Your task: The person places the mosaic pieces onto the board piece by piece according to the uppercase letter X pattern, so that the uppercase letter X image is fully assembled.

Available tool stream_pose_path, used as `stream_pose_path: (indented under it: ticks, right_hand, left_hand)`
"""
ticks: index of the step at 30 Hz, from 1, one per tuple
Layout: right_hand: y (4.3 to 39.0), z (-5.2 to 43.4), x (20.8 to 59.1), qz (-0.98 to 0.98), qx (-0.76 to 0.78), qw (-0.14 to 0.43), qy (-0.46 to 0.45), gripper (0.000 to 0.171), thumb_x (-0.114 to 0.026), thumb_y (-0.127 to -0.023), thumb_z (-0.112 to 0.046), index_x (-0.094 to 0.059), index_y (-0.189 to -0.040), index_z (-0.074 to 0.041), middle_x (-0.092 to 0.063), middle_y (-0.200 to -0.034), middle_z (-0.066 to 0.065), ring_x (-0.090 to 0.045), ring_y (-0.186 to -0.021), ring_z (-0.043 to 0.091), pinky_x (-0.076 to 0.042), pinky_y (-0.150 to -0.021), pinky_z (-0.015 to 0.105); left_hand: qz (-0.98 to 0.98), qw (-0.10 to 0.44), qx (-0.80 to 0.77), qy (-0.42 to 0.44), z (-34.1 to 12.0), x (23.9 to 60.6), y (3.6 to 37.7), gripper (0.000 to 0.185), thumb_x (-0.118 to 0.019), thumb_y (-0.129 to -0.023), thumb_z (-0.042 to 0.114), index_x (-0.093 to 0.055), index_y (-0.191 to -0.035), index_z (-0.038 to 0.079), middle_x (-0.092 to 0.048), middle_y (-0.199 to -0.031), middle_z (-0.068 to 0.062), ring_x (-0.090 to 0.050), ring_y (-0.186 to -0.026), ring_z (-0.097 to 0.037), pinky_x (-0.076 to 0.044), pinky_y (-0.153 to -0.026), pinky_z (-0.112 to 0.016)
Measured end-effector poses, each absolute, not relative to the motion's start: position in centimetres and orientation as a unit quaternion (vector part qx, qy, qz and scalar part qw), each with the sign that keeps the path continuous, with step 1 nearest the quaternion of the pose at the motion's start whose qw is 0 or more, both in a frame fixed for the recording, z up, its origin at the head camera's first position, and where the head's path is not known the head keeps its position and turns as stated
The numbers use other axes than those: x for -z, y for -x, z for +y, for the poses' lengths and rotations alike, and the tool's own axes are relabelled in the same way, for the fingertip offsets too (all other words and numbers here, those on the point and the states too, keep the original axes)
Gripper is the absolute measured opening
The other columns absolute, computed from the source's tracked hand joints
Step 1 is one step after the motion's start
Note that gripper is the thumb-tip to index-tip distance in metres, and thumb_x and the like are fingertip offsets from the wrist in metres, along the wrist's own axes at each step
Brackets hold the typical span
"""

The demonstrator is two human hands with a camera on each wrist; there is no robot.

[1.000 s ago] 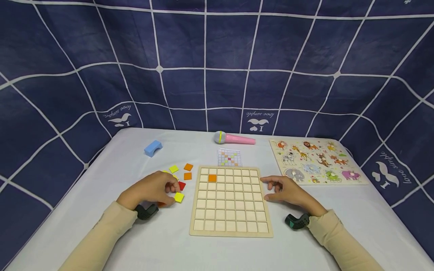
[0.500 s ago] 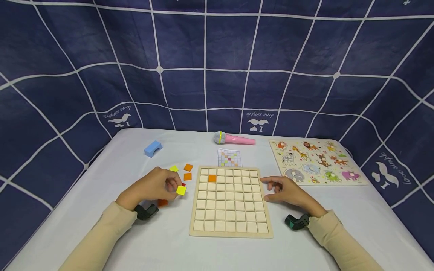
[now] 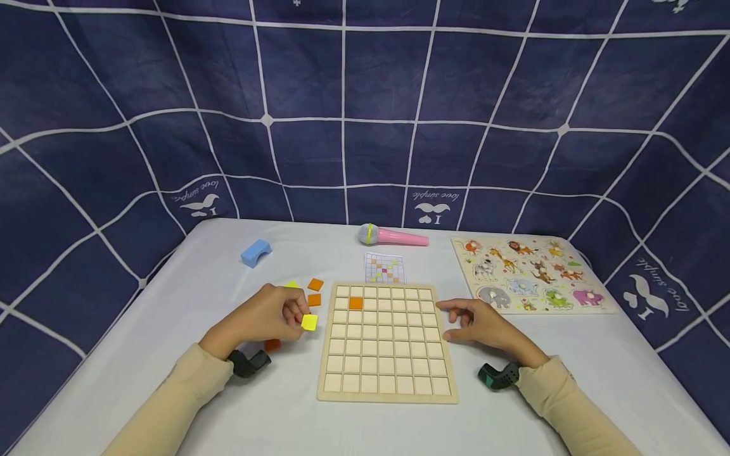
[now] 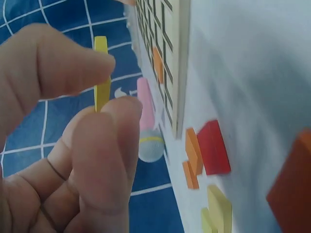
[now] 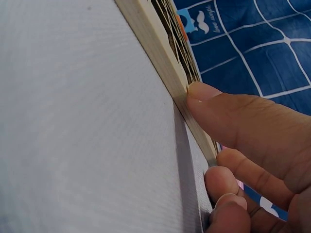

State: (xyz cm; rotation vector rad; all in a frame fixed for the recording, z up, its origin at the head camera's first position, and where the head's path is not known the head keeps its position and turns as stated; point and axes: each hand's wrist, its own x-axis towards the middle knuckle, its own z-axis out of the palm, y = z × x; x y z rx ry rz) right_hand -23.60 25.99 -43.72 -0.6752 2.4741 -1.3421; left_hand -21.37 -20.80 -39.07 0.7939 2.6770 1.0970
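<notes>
Fingers [image 4: 73, 63] pinching yellow tile [image 4: 101, 73] edgewise

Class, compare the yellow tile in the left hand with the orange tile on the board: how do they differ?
The yellow tile is pinched by the left hand, off the wooden board; the orange tile lies flat in a grid cell, untouched. Colours differ. Both are small flat squares.

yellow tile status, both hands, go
Left hand pinches yellow tile, lifted left of grid board. Right hand braces board's right edge, holds nothing. One orange tile seated; remaining cells open.
</notes>
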Motion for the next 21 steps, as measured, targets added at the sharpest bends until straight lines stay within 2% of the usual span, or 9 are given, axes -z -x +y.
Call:
stream_pose_path:
  ticks: [6,10,16,21]
  right_hand:
    - [23.6,26.0,43.8,0.85,0.455,0.12,0.236,0.061,-0.09,-0.085,-0.007,-0.065,-0.138,0.012,-0.06,-0.098,0.008,-0.047,-0.07,0.006,-0.041,-0.057,0.022]
    - [23.6,26.0,43.7,0.852,0.455,0.121,0.231,0.062,-0.09,-0.085,-0.007,-0.065,-0.139,0.011,-0.061,-0.098,0.008,-0.047,-0.069,0.007,-0.041,-0.057,0.022]
    - [23.6,25.9,43.7,0.856,0.451,0.122,0.223,0.062,-0.091,-0.085,-0.008,-0.065,-0.139,0.01,-0.061,-0.098,0.007,-0.047,-0.069,0.007,-0.04,-0.058,0.022]
    - [23.6,25.9,43.6,0.855,0.45,0.122,0.226,0.062,-0.091,-0.085,-0.008,-0.065,-0.139,0.01,-0.061,-0.098,0.008,-0.047,-0.068,0.007,-0.041,-0.056,0.022]
  left_hand:
    - [0.882,0.066,-0.383,-0.266,-19.9,39.0,21.6,0.023,-0.083,-0.076,0.002,-0.071,-0.093,0.01,-0.067,-0.081,0.005,-0.065,-0.07,-0.011,-0.057,-0.068,-0.026]
    - [0.879,0.041,-0.392,-0.268,-19.1,38.7,22.0,0.022,-0.081,-0.076,0.001,-0.072,-0.094,0.011,-0.068,-0.081,0.004,-0.064,-0.072,-0.012,-0.054,-0.066,-0.025]
    - [0.873,0.017,-0.403,-0.273,-17.5,38.2,22.6,0.021,-0.084,-0.079,0.006,-0.076,-0.097,0.014,-0.073,-0.087,-0.002,-0.066,-0.076,-0.013,-0.054,-0.069,-0.027]
    - [0.871,0.002,-0.398,-0.288,-16.1,37.9,23.0,0.022,-0.088,-0.081,0.011,-0.077,-0.1,0.015,-0.075,-0.089,0.003,-0.069,-0.075,-0.01,-0.054,-0.068,-0.029]
